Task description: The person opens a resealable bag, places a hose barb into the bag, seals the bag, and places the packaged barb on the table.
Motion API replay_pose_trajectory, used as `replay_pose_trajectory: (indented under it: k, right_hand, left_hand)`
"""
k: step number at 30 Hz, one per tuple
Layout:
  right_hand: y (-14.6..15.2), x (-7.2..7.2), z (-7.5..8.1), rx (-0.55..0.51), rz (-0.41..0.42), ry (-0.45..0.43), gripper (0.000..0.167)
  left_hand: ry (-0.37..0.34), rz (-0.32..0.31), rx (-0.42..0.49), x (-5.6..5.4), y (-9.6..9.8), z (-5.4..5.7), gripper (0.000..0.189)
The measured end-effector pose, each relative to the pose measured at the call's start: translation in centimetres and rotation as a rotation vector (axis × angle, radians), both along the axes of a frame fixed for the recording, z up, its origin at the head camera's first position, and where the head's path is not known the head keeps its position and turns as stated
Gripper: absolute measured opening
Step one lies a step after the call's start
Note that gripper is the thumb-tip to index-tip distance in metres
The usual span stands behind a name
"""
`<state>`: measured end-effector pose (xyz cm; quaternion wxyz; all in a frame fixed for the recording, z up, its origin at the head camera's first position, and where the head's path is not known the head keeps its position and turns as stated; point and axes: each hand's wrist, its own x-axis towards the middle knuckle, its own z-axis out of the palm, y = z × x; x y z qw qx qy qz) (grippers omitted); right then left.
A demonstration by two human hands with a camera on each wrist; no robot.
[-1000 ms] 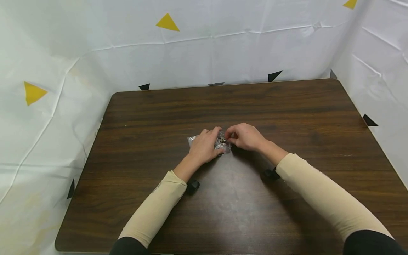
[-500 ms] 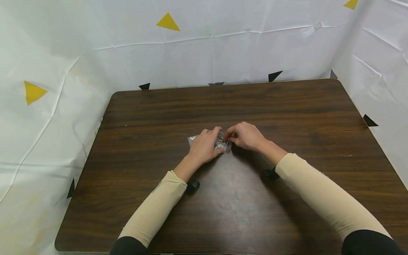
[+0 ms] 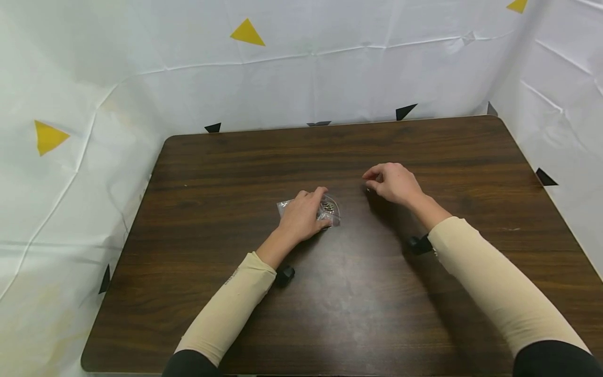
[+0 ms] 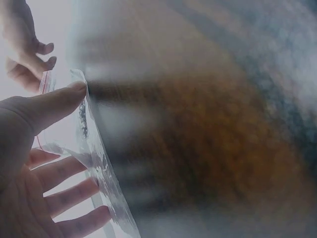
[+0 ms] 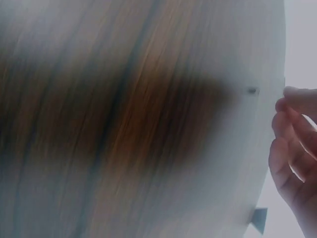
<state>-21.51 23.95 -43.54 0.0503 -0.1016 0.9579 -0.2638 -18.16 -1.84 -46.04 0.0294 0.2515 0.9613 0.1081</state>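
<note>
My left hand holds a small clear zip bag against the table, thumb at its near side and fingers at its far side. Small metal pieces that look like screws lie in the bag. In the left wrist view the thumb overlaps the bag's plastic, whose zip strip is red. My right hand hovers to the right of the bag, fingers loosely bent. Just below its fingertips a tiny metal piece lies on the table; the right wrist view shows this piece apart from the fingers.
The dark wood-grain table reaches out to white sheeting at the back and sides. Yellow and black triangles mark the sheeting. A dark wrist camera sits under the left wrist, another camera under the right.
My right hand has moved from the bag to the right and farther back. A tiny metal piece now shows on the table below it. The left hand and bag stay put.
</note>
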Motion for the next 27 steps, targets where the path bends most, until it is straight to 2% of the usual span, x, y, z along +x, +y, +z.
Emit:
replay_pose_trajectory:
  k: [6, 13, 19, 27]
  right_hand:
    - [1.1, 0.0, -0.9, 0.062, 0.033, -0.057, 0.026]
    - [0.7, 0.1, -1.5, 0.125, 0.037, -0.015, 0.021]
    - [0.6, 0.1, -1.5, 0.127, 0.043, -0.006, 0.016]
    - [-0.1, 0.1, -1.1, 0.088, 0.115, -0.014, 0.011]
  left_hand:
    - [0.005, 0.001, 0.000, 0.0, -0.1, 0.0, 0.078]
    - [0.001, 0.001, 0.011, 0.2, -0.1, 0.0, 0.078]
    - [0.002, 0.001, 0.013, 0.3, -0.1, 0.0, 0.078]
    - [0.002, -0.001, 0.009, 0.2, -0.2, 0.0, 0.079]
